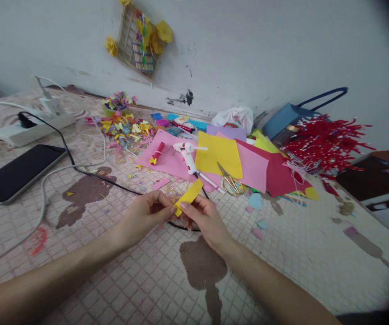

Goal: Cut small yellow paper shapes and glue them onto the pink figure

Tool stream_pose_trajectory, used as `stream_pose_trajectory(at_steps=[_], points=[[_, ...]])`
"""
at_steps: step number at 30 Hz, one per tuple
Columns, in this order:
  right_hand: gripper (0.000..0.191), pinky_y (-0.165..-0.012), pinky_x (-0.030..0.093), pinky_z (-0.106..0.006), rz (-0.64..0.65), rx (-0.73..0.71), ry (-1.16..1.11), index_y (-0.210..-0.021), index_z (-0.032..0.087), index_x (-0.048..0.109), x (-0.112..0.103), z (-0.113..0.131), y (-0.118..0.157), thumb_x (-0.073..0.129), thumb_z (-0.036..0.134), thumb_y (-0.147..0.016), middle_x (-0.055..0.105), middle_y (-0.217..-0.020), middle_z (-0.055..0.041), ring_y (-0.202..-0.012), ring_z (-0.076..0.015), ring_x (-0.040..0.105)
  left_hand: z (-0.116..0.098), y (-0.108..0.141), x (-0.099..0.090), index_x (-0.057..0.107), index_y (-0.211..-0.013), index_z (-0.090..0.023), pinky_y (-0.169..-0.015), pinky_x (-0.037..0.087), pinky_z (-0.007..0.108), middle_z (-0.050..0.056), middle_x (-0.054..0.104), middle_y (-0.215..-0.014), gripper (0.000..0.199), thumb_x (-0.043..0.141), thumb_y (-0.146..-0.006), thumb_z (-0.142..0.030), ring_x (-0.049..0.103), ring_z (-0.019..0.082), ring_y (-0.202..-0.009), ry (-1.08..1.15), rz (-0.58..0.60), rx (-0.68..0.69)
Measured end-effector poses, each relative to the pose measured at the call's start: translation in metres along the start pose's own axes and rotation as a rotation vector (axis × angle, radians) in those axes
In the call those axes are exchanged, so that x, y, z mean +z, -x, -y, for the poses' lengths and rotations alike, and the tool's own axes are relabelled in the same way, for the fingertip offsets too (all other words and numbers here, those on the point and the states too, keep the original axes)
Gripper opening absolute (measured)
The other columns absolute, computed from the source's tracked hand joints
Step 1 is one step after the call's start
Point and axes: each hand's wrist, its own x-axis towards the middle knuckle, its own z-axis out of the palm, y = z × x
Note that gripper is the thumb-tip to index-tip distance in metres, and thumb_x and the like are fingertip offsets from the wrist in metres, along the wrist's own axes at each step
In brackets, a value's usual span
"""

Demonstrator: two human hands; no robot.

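Observation:
Between my two hands is a yellow paper strip (pixel 190 194), tilted up to the right. My left hand (pixel 150 210) pinches its lower left end between thumb and fingers. My right hand (pixel 206 216) grips the strip from the right, thumb on top near the same end and fingers behind it. Just beyond the hands lie a white glue gun (pixel 188 158) on pink paper (pixel 170 167), gold-handled scissors (pixel 230 180), a yellow sheet (pixel 217 153) and a white pen (pixel 211 181).
A black cable (pixel 119 185) runs under my hands. At the left are a tablet (pixel 18 174) and a power strip (pixel 35 130). Paper scraps (pixel 126 128) are heaped at the back; red fuzzy stems (pixel 319 142) and a blue bag (pixel 285 118) stand at the right.

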Motion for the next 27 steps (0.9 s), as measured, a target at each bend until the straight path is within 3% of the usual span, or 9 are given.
stream_pose_trajectory(at_steps=[8, 13, 27], points=[[0.018, -0.038, 0.034, -0.018, -0.02, -0.012, -0.001, -0.075, 0.017, 0.057, -0.0012, -0.0025, -0.0013, 0.062, 0.035, -0.077, 0.051, -0.052, 0.0059, -0.04, -0.0067, 0.042, -0.0003, 0.004, 0.0011, 0.057, -0.083, -0.015, -0.073, 0.049, 0.031, 0.004, 0.066, -0.081, 0.011, 0.059, -0.079, -0.025, 0.062, 0.017, -0.078, -0.02, 0.087, 0.082], [0.019, -0.039, 0.033, -0.019, -0.01, -0.031, -0.018, -0.072, 0.018, 0.056, -0.0007, -0.0007, -0.0006, 0.061, 0.035, -0.077, 0.05, -0.052, 0.0061, -0.041, -0.0069, 0.041, 0.0008, 0.0043, 0.0003, 0.06, -0.077, -0.015, -0.071, 0.049, 0.03, 0.004, 0.065, -0.079, 0.011, 0.058, -0.08, -0.026, 0.061, 0.018, -0.076, -0.15, 0.099, 0.123], [0.018, -0.04, 0.035, -0.018, 0.026, -0.034, 0.033, -0.075, 0.018, 0.057, -0.0011, -0.0026, -0.0004, 0.061, 0.035, -0.078, 0.049, -0.052, 0.006, -0.042, -0.0068, 0.042, 0.0018, 0.0003, 0.0013, 0.049, -0.077, -0.015, -0.059, 0.045, 0.023, -0.002, 0.063, -0.066, 0.023, 0.069, -0.07, -0.023, 0.06, 0.011, -0.063, 0.123, 0.056, -0.068]])
